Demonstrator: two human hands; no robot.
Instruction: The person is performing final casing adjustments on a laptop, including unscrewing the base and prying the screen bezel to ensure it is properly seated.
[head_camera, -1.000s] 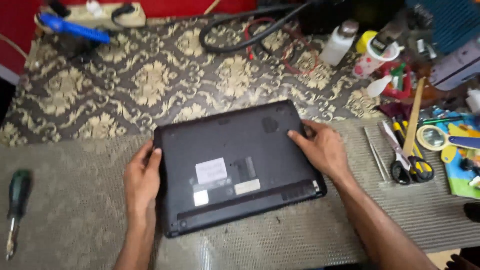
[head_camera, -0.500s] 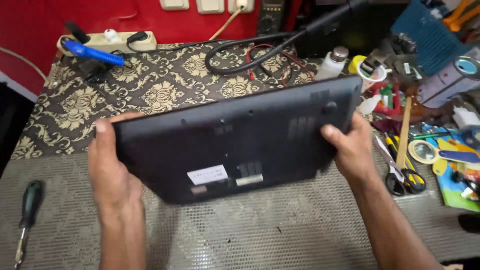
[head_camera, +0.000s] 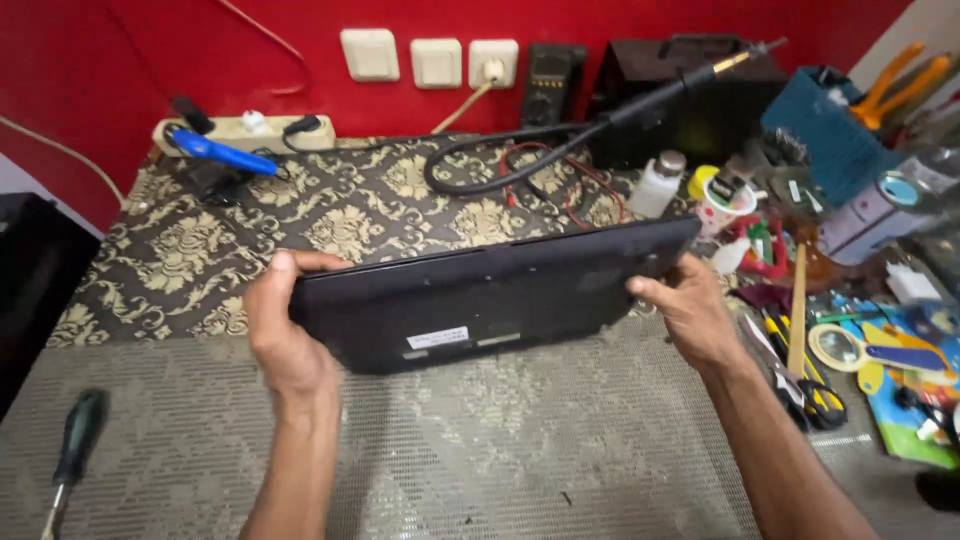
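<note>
Laptop (head_camera: 490, 300) lifted off the bench (head_camera: 520, 450), tilted on edge, underside toward the camera. Left hand (head_camera: 285, 335) grip clamps the left end; right hand (head_camera: 685, 310) grip clamps the right end. Step in hand: turning it over. Next move likely calls for even support at both ends, clear of the screwdriver (head_camera: 70, 455) below the left grip.

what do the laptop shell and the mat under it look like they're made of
Laptop, held off the table by the left hand and right hand: probably matte black plastic, going by its dull, even surface with no glare. Mat: seemingly a grey woven or mesh sheet, perhaps rubbery, judging by its fine grid texture over the patterned cloth.
</note>
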